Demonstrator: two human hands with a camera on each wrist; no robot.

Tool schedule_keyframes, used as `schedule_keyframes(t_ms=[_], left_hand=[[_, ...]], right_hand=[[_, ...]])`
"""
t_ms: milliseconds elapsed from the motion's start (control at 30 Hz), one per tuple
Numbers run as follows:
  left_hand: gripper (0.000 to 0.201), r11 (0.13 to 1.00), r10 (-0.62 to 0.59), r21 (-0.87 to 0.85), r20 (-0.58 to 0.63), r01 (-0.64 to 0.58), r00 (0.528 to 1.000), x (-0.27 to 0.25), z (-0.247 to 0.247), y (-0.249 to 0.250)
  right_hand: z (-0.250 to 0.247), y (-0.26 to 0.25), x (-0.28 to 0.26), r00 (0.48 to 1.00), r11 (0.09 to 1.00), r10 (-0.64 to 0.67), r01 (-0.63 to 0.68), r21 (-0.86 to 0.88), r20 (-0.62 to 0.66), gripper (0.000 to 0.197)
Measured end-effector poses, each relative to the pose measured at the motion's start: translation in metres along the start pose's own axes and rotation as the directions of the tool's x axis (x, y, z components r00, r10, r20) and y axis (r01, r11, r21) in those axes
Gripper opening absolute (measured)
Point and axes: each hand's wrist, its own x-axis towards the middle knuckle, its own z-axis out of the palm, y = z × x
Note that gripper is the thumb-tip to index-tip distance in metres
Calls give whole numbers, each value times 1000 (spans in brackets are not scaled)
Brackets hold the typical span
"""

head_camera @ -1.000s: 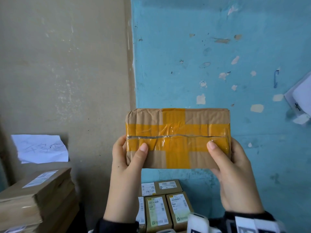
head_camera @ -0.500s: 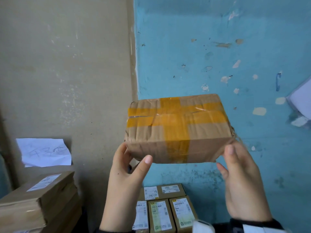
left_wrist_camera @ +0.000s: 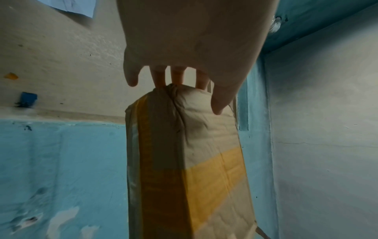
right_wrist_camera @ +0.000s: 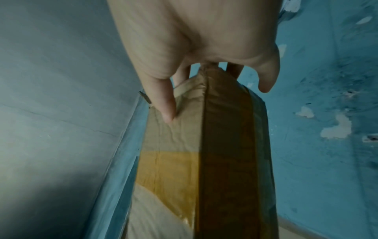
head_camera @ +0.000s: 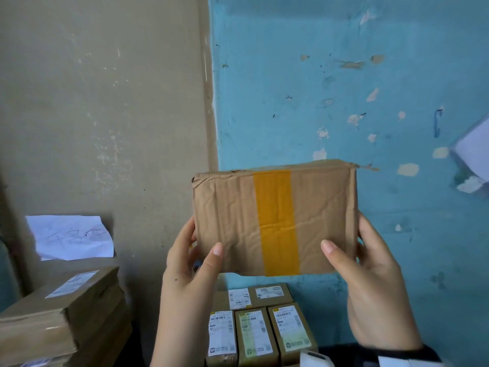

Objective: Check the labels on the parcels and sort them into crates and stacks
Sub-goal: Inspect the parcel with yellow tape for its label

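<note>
I hold a brown cardboard parcel [head_camera: 230, 223] up before the wall, its broad face crossed by one yellow tape stripe; no label shows on this face. My left hand [head_camera: 190, 263] grips its lower left corner, thumb on the front, fingers behind. My right hand [head_camera: 367, 271] grips the lower right corner the same way. The left wrist view shows the parcel [left_wrist_camera: 184, 153] end-on beneath my left hand [left_wrist_camera: 184, 40]. In the right wrist view the parcel [right_wrist_camera: 204, 153] hangs below my right hand [right_wrist_camera: 194, 40], thumb pressed on its face.
Below the parcel lie several small labelled boxes [head_camera: 259, 329] packed side by side. A stack of flat cardboard parcels [head_camera: 66, 313] stands at the lower left, with a handwritten paper sheet [head_camera: 68, 237] on the beige wall above it. Another paper [head_camera: 473, 154] hangs on the blue wall at right.
I have turned the parcel over in both hands: the face with crossed yellow tape tipped up and away, and a face with a single tape stripe now faces me.
</note>
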Motion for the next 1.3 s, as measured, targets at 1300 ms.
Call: schedule_keyframes(t_ms=[1300], left_hand=[[56, 998, 14, -64, 7, -14, 1000, 1, 1, 7]], right_hand=[[22, 3, 1, 992, 991, 126, -126, -41, -7, 41]])
